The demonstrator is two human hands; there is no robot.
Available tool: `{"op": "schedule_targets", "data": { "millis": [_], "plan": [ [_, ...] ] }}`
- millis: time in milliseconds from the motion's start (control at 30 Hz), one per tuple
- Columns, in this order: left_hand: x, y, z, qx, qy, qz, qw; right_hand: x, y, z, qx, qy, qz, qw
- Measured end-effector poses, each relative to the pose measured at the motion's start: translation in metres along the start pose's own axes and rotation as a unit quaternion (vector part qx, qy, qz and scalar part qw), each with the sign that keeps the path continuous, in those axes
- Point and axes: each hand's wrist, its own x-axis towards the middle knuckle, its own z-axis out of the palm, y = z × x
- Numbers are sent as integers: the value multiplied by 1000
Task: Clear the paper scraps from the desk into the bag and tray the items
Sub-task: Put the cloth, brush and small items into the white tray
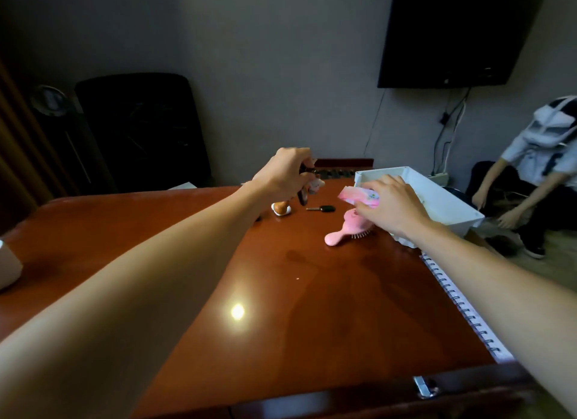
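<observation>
My right hand (393,206) pinches a flat pink packet (359,196) at the white plastic tray's (384,169) left rim. My left hand (287,172), further left of the tray, grips a dark dangling keychain (307,187). I should lift each clear over the rim before releasing.

No words or numbers can be read. The pink packet (359,197), right of centre, carries a small green print, too blurred to read. The black screen (452,34), upper right, shows one tiny unreadable mark.
</observation>
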Motion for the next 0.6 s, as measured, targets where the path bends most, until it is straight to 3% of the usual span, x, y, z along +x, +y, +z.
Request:
{"op": "schedule_targets", "data": {
  "millis": [600],
  "plan": [
    [113, 89, 101, -55, -53, 86, 993, 34, 133, -14, -45, -41, 92, 994]
  ]
}}
